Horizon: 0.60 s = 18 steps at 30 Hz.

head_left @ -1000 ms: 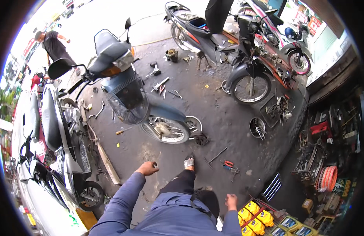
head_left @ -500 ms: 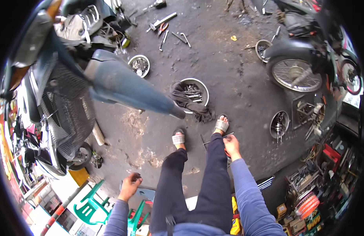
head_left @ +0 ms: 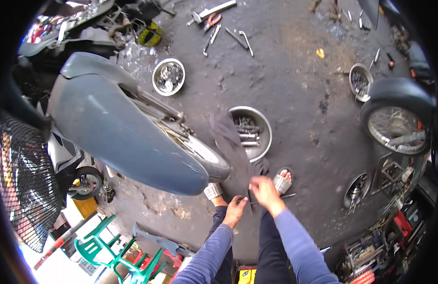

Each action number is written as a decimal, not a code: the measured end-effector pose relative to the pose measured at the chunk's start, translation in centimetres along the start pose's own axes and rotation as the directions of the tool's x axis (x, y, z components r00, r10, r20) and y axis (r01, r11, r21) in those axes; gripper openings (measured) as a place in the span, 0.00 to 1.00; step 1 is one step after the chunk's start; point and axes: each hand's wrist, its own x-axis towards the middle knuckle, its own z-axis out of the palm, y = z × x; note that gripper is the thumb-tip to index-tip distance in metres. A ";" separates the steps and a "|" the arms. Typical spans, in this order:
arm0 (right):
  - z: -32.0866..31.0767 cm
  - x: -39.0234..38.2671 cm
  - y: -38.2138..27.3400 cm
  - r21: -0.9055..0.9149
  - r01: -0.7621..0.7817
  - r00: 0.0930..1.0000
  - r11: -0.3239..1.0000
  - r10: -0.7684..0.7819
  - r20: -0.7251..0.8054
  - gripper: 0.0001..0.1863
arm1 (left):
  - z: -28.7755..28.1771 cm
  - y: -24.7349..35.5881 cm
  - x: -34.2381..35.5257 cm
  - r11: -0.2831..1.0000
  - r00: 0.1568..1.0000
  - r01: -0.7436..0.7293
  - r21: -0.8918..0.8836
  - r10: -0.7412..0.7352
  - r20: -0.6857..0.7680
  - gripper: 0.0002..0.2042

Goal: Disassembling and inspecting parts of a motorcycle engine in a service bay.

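Observation:
My right hand (head_left: 268,195) is closed on a T-handle wrench, smeared a little by motion; one end of its thin metal bar (head_left: 289,195) sticks out to the right of the hand. Beside it, my left hand (head_left: 234,211) is pinched, its fingertips near the wrench; what they hold is hidden. Just beyond the hands, a dark grey rag (head_left: 230,137) hangs over the left side of a metal bowl (head_left: 270,137). Sockets (head_left: 250,137) and other metal tools lie inside that bowl.
A motorcycle's blue-grey front fender (head_left: 129,128) and wheel reach in from the left, close to my left hand. Bowls of parts stand at far left (head_left: 156,85) and right (head_left: 369,182). Wrenches, pliers (head_left: 213,21) and a hammer (head_left: 214,12) lie farther off. Another wheel (head_left: 396,128) stands right.
My left hand has come from the lower left to beside my right hand. The right hand has moved in front of my body with the wrench. The view has shifted, bringing the fender nearer.

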 end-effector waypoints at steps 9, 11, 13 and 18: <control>-13.6 -17.7 -10.4 0.547 -0.095 0.745 0.832 0.424 -0.515 0.06 | 1.7 7.0 -11.6 0.962 0.941 -0.271 -0.009 0.267 0.207 0.14; -14.4 -19.1 -11.0 0.591 -0.039 0.683 0.805 0.454 -0.573 0.04 | -0.3 9.3 -16.1 0.615 0.710 -0.694 0.373 0.671 0.214 0.12; -14.8 -20.2 -12.6 0.601 -0.029 0.639 0.799 0.477 -0.603 0.03 | -1.6 11.7 -20.9 0.623 0.724 -0.679 0.388 0.657 0.211 0.11; -18.8 -24.7 -20.2 0.266 -0.275 0.808 0.924 0.372 -0.456 0.07 | -5.7 17.6 -33.5 0.625 0.647 -0.741 0.246 0.568 0.509 0.07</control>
